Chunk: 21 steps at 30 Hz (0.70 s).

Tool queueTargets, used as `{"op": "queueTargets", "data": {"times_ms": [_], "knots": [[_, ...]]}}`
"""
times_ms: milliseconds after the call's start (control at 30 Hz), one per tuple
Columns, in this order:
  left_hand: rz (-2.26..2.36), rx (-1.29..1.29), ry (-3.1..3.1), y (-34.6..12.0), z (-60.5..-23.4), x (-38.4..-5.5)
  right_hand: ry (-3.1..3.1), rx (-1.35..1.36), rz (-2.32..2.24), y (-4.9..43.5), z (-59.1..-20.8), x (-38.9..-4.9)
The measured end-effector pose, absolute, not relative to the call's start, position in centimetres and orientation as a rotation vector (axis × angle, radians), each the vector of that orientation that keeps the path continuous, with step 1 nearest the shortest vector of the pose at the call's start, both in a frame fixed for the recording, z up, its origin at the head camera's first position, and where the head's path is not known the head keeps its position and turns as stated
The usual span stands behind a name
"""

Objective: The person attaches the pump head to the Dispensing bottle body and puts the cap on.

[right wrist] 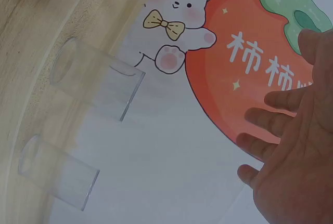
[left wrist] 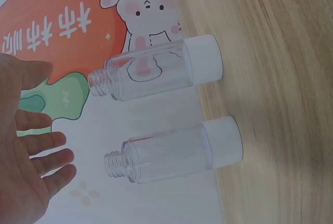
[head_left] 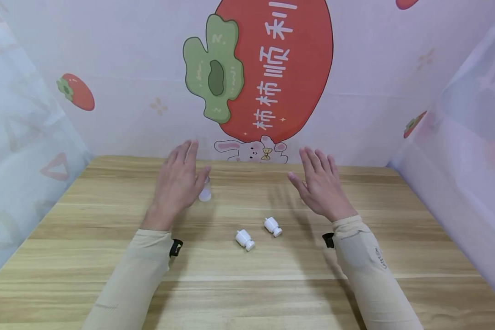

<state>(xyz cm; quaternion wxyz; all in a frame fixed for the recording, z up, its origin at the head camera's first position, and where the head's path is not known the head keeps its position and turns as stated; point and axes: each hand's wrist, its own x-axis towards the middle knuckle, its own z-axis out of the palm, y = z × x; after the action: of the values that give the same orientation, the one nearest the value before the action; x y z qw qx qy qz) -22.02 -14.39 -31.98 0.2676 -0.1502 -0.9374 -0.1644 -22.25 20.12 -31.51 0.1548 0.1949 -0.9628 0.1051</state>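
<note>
My left hand [head_left: 177, 183] is held above the table with fingers straight and thumb apart, holding nothing. Close by, two clear bottles [left wrist: 156, 73] with threaded necks and white bases stand upright in the left wrist view. In the head view that hand hides most of them; part of one bottle [head_left: 205, 193] shows. My right hand [head_left: 323, 188], also raised with straight fingers, grips nothing. Two clear open-topped cylinders [right wrist: 99, 78] stand near it in the right wrist view, hidden behind the hand in the head view. Between the hands lie two white pump heads [head_left: 245, 239] on their sides.
The wood-grain table [head_left: 247, 298] carries all these items. A white printed sheet [head_left: 128, 55] with a large persimmon and a rabbit rises behind its far edge. Pale sheets [head_left: 478, 151] also hang along both sides.
</note>
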Motion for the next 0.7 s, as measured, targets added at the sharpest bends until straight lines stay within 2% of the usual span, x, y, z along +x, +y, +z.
{"op": "queueTargets", "data": {"times_ms": [700], "knots": [[-0.455,-0.376,-2.632,-13.2,-32.5,-21.6,-2.827,0.598,0.323,19.1,-30.8,-21.4]]}}
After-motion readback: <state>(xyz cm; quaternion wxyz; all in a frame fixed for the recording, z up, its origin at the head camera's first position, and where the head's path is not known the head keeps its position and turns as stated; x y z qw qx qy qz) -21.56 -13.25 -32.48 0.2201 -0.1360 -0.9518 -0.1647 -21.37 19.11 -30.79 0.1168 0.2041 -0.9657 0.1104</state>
